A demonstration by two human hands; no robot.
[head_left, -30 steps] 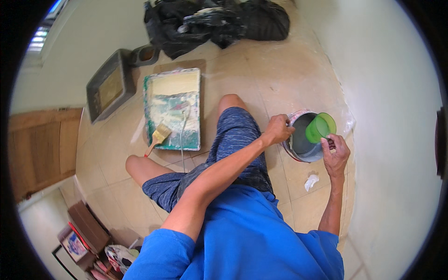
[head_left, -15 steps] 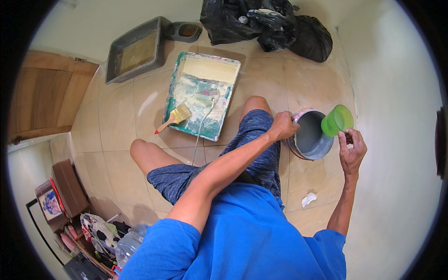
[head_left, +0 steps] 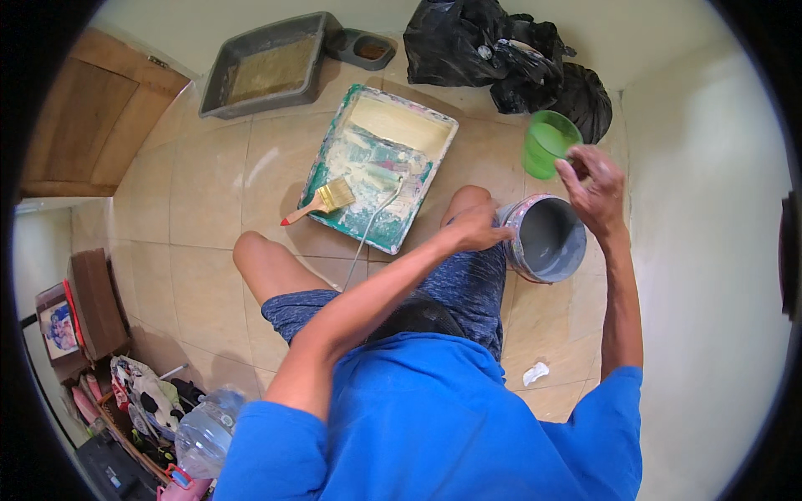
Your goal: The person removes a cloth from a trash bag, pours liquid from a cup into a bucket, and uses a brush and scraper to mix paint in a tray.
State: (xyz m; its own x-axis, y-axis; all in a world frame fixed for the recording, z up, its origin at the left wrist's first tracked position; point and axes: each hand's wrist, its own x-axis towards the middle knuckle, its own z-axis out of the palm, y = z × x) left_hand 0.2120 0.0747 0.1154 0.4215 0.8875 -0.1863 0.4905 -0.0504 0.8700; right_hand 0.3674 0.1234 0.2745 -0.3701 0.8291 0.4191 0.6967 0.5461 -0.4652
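A bucket (head_left: 547, 240) with a paint-smeared outside stands by my right knee, tilted a little, with grey inside. My left hand (head_left: 482, 227) grips its left rim, the thumb laid over the edge. Beyond the bucket, my right hand (head_left: 595, 185) pinches a translucent green plastic cup (head_left: 543, 154) at its right side. The fingers hide the spot where they meet the cup. A paint tray (head_left: 415, 219) smeared green and white lies in front of me, with cream paint (head_left: 397, 125) at its far end. On it rest a flat paintbrush (head_left: 322, 201) and a paint roller (head_left: 384, 174).
Black plastic bags (head_left: 455, 46) lie by the far wall, near a grey litter box (head_left: 217, 83) and a pet bowl (head_left: 368, 50). A crumpled white scrap (head_left: 535, 373) is on the floor at right. Boxes (head_left: 96, 292) and a clear water jug (head_left: 205, 434) stand at lower left.
My right hand has carried the green cup from over the bucket's right rim to beyond the bucket, forward and left. My left hand still holds the bucket rim. The view has shifted slightly.
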